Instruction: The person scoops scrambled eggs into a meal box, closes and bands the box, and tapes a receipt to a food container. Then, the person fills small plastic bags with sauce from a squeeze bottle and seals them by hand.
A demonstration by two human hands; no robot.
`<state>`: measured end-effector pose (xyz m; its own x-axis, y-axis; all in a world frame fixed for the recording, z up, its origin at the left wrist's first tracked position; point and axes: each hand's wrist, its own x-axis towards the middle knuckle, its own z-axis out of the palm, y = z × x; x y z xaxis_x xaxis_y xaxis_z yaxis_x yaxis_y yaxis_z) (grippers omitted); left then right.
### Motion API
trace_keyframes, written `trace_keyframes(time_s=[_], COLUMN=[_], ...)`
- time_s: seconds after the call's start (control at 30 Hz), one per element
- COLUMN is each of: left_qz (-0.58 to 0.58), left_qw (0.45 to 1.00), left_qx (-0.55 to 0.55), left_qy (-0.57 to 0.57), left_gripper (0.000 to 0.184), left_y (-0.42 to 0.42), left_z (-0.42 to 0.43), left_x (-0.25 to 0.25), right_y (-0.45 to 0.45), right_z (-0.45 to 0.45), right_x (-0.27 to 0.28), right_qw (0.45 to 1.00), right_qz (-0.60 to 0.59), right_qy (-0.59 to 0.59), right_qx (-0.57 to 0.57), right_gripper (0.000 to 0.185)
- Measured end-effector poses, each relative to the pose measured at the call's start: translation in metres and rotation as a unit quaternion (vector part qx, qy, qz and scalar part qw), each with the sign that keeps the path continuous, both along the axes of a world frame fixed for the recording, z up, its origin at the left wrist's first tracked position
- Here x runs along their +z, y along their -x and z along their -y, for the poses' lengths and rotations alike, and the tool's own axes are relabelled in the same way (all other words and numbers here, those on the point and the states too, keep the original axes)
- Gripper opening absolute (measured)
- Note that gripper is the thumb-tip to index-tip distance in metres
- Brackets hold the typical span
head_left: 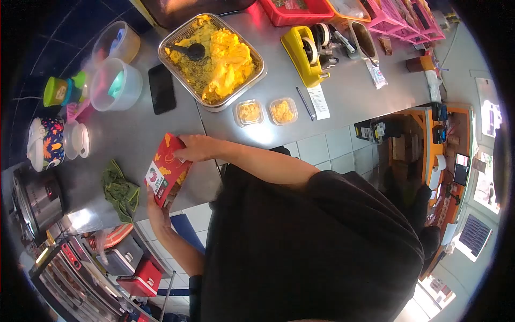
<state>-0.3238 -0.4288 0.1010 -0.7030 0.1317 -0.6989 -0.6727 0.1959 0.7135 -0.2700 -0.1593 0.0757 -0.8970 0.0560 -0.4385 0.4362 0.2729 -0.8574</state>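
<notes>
Holding a red printed carton (pixel 166 163) near a crumpled green cloth (pixel 121 192), with left hand (pixel 155 208) curled on one corner, right hand (pixel 197 147) part-closed on one edge.

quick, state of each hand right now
Left hand: closed, holding one end of the red printed box.
Right hand: closed, holding the same box nearer its other end.

On the counter (pixel 124 137): food tray (pixel 215 107), upper centre; two tubs (pixel 251 125) below it; smartphone (pixel 162 89) to its left; cloth (pixel 121 190), centre left, beside a carton (pixel 165 174) between right hand (pixel 196 148) and left hand (pixel 155 202)
</notes>
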Motion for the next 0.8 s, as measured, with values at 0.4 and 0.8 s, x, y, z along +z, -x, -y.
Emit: trace_keyframes(time_s=[0.4, 0.8], left_qz=[-0.135, -0.342], left_qw=[0.989, 0.903], left_qx=[-0.035, -0.185], left_qy=[0.049, 0.184], left_gripper=[0.049, 0.06], left_y=[-0.011, 0.024], left_z=[-0.012, 0.008], left_x=[-0.029, -0.049], right_y=[0.01, 0.038], right_z=[0.007, 0.026], right_x=[-0.005, 0.023], right_qw=[0.99, 0.91], right_qz=[-0.015, -0.15], right_qy=[-0.14, -0.352], right_qx=[0.022, 0.16], right_gripper=[0.053, 0.046])
